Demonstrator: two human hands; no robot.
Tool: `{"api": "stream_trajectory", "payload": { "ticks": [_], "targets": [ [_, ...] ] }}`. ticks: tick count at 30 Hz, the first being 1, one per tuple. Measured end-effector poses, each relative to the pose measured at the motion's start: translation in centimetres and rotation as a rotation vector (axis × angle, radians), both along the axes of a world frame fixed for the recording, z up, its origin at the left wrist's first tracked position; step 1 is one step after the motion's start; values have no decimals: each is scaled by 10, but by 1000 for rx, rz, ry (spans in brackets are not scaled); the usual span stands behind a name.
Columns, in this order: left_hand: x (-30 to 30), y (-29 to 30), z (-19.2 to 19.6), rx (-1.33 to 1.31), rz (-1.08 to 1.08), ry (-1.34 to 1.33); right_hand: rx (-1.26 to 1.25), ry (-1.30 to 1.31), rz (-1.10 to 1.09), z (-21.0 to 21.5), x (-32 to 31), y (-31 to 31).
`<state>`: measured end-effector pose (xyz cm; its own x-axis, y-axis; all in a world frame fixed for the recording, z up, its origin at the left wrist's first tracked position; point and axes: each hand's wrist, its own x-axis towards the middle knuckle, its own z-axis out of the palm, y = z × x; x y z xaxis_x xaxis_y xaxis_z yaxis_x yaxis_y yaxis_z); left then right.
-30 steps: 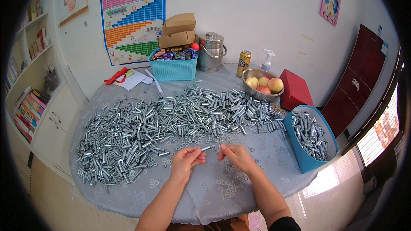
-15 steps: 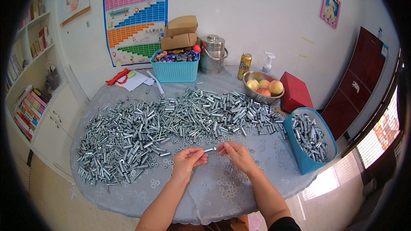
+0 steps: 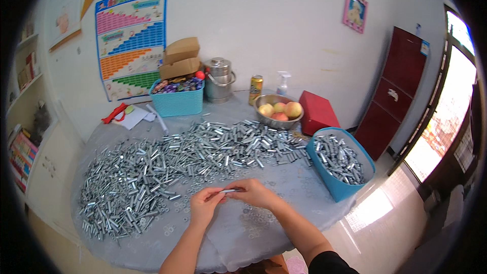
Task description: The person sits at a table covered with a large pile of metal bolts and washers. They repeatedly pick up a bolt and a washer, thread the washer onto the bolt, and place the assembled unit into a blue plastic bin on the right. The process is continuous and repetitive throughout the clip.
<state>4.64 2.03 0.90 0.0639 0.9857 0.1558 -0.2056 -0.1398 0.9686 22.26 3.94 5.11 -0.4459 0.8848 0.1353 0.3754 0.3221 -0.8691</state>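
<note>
The table (image 3: 233, 241) is seen from head height, near and above, through a wide fisheye angled downward, with the wall (image 3: 294, 30) taken in beyond.

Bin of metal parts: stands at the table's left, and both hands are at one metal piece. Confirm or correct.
Wrong side: the head view shows the bin of metal parts at the right of the table. The left hand and right hand are at one metal piece, as stated.

Looks like a room in a home: cloth-covered worktop (image 3: 234, 238) with a steel bowl (image 3: 270, 121) of fruit (image 3: 292, 109), colourful children's chart (image 3: 133, 45) and pink-framed picture (image 3: 355, 10) on the wall (image 3: 284, 25), bookshelves (image 3: 25, 91) at the left
</note>
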Motion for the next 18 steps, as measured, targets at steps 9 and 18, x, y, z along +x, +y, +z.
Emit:
{"api": "stream_trajectory", "payload": {
  "ticks": [9,18],
  "targets": [
    [-13,9,1,-97,110,-117,361,-116,-733,22,115,14],
    [-17,12,-1,-137,128,-139,451,-643,-1466,26,281,-30]
  ]
}}
